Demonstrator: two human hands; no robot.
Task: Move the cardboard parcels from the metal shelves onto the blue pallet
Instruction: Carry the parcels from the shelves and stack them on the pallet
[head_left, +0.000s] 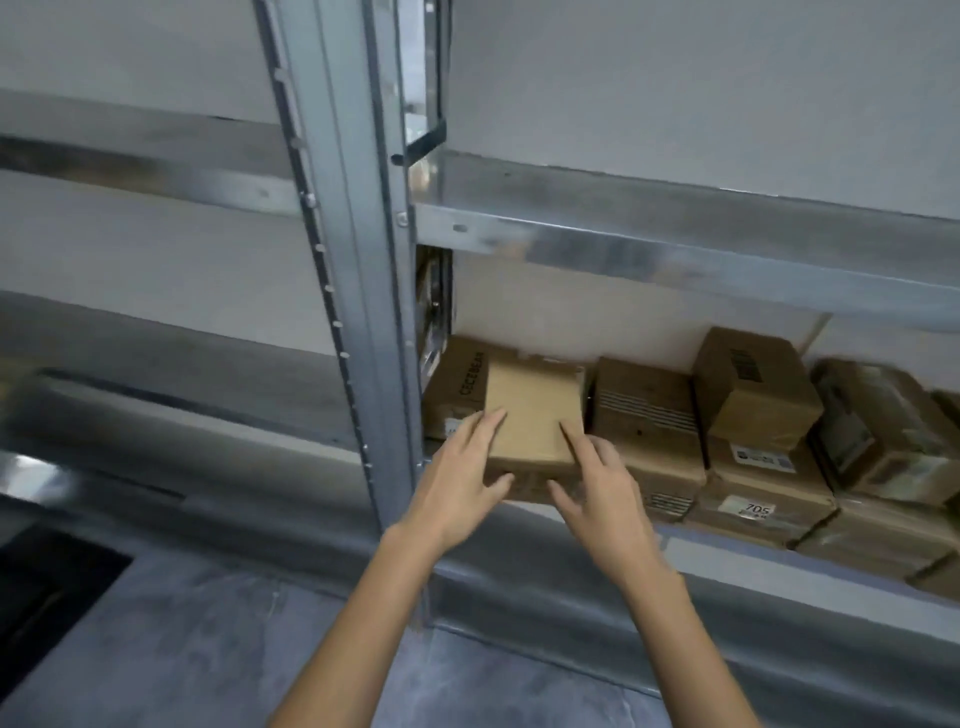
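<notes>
A small flat tan cardboard parcel lies at the left end of the lower grey metal shelf, just right of the galvanised upright post. It leans against a brown cardboard box printed with dark letters on its left. Its long axis runs near to far, into the shelf, and its short near end sits at the shelf's front edge, facing the person.

Both hands reach up to it from below. The left hand has its straight fingers laid along the parcel's left edge, thumb spread toward the near face. The right hand has its forefinger stretched over the parcel's top right corner, thumb low at the near face. Neither hand is clenched, and neither has curled round the parcel. They bracket it, about equally near, and the parcel lies straight ahead between them.

A row of brown cardboard parcels fills the shelf to the right and touches the tan one's right side. Because of that, the likely next move is to close both hands on the parcel's sides and draw it out toward the person along its long axis. The blue pallet is not in view.
</notes>
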